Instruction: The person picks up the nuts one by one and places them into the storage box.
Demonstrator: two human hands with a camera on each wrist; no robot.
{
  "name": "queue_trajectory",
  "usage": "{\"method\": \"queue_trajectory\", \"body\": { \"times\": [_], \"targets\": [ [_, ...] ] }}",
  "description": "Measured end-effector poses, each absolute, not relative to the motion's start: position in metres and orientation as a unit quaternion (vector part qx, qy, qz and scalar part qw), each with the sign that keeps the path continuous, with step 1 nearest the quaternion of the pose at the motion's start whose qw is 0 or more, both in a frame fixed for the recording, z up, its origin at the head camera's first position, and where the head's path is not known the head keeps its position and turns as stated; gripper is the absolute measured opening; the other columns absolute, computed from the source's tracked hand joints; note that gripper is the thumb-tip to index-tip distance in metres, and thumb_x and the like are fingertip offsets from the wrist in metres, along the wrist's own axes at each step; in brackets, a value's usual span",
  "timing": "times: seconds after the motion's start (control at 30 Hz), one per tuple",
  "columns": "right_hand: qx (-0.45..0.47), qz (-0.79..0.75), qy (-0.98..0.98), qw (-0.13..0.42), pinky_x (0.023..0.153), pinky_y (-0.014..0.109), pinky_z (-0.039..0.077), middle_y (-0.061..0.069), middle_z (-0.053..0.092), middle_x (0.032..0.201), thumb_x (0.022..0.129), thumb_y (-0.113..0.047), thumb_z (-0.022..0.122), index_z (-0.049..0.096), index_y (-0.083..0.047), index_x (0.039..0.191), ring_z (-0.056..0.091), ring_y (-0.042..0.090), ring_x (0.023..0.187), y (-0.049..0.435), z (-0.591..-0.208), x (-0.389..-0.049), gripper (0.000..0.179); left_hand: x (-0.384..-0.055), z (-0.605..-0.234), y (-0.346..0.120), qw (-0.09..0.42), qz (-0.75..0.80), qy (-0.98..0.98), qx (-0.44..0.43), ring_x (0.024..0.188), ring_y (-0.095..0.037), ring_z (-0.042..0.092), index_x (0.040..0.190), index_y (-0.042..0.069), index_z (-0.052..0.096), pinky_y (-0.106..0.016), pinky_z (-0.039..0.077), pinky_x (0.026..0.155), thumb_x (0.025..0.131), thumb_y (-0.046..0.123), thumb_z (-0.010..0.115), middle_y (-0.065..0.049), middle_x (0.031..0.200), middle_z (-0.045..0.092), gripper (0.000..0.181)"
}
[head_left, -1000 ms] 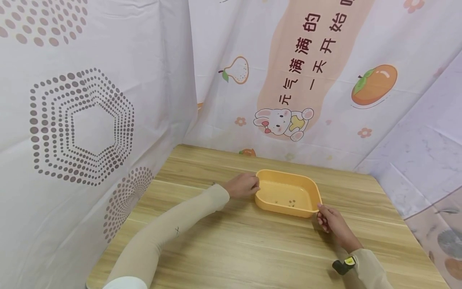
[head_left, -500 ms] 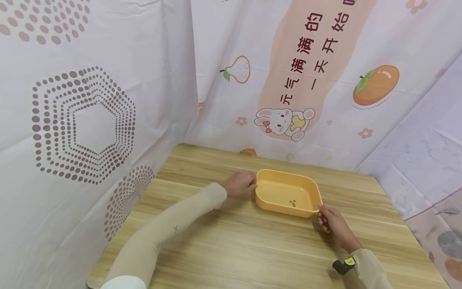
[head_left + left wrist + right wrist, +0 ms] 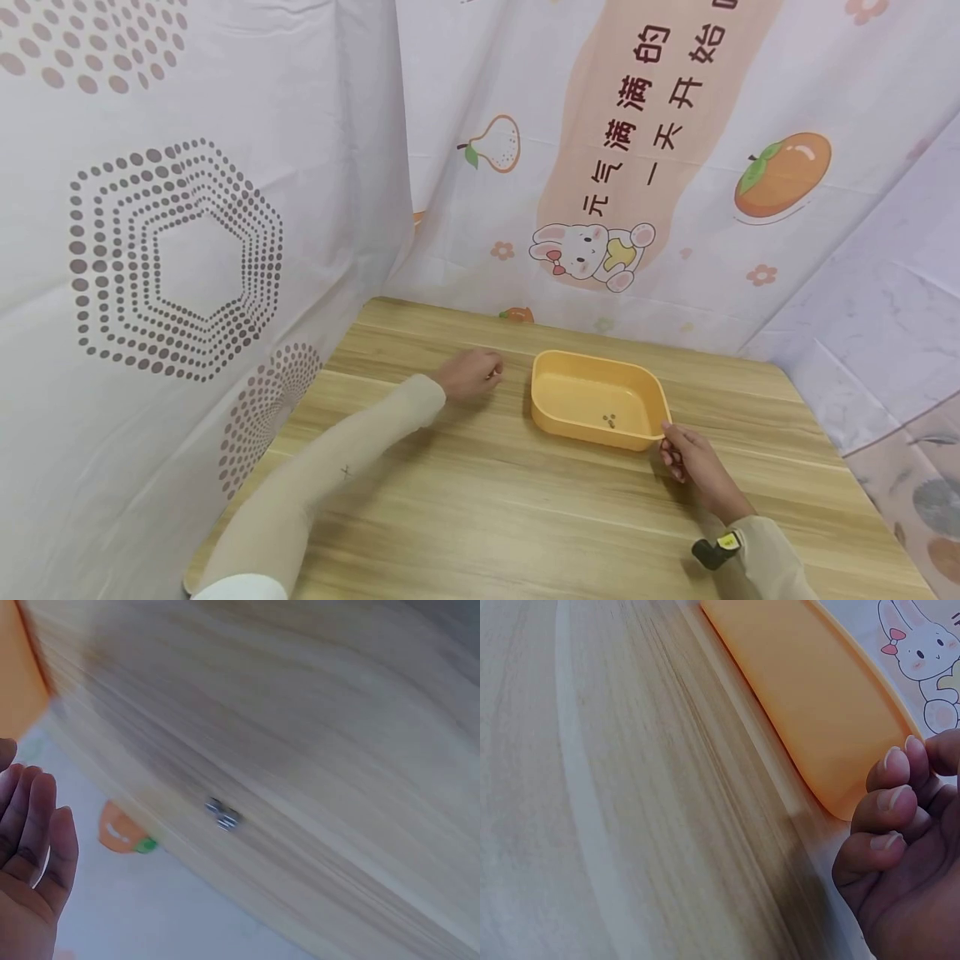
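Observation:
A yellow-orange plastic tray stands on the table, with several tiny metal pieces lying on its floor. My right hand pinches the tray's near right corner between thumb and forefinger; the right wrist view shows the other fingers curled below the rim. Left of the tray and apart from it, my left hand is over the table with loosely bent fingers. Nothing shows in it in the left wrist view. That view also has small shiny metal pieces, perhaps nuts, on the table; blur hides their exact kind.
The wood-grain table reaches back to a printed curtain with a rabbit and fruit. Another curtain hangs along the left side. A dark band device sits at my right wrist.
My left hand has drawn away from the tray's left side, moving left. The metal pieces in the tray have gathered closer together. My right hand keeps its hold on the corner.

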State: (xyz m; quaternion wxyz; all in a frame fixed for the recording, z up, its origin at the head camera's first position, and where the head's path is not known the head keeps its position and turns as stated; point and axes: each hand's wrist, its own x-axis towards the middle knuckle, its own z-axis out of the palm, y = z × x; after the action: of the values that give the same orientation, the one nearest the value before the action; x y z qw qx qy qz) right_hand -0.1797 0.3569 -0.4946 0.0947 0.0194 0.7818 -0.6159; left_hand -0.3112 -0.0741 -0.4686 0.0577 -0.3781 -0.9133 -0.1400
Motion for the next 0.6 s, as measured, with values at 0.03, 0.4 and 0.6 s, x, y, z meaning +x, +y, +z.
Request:
{"method": "queue_trajectory", "body": {
  "times": [0.03,0.4,0.6],
  "targets": [
    [0.019,-0.615,0.782,0.095,0.047,0.024,0.038,-0.002,0.053,0.067,0.11,-0.046,0.043,0.053,-0.006,0.086,0.044,0.009,0.052,0.357,-0.494,-0.18,0.048,-0.312,-0.469,-0.078,0.057,-0.138,-0.915,-0.374,0.078,-0.008,0.062,0.102,0.01,0.069,-0.023,0.053,0.07,0.101,0.021,0.068,0.001,0.094,0.069,0.011],
    [0.023,-0.613,0.785,0.092,0.047,0.023,0.038,-0.002,0.052,0.068,0.11,-0.047,0.043,0.053,-0.005,0.086,0.044,0.009,0.052,0.357,-0.495,-0.181,0.049,-0.315,-0.476,-0.122,0.06,-0.103,-0.935,-0.333,0.083,-0.013,0.065,0.103,0.008,0.069,-0.027,0.055,0.072,0.1,0.022,0.069,-0.001,0.097,0.069,0.014],
    [0.023,-0.615,0.783,0.095,0.047,0.024,0.039,-0.002,0.053,0.068,0.109,-0.048,0.043,0.053,-0.006,0.086,0.044,0.009,0.053,0.358,-0.497,-0.181,0.049,-0.314,-0.48,-0.141,0.053,-0.083,-0.941,-0.323,0.082,-0.016,0.066,0.102,0.005,0.07,-0.029,0.057,0.071,0.099,0.018,0.07,-0.004,0.097,0.068,0.014]
  ]
}}
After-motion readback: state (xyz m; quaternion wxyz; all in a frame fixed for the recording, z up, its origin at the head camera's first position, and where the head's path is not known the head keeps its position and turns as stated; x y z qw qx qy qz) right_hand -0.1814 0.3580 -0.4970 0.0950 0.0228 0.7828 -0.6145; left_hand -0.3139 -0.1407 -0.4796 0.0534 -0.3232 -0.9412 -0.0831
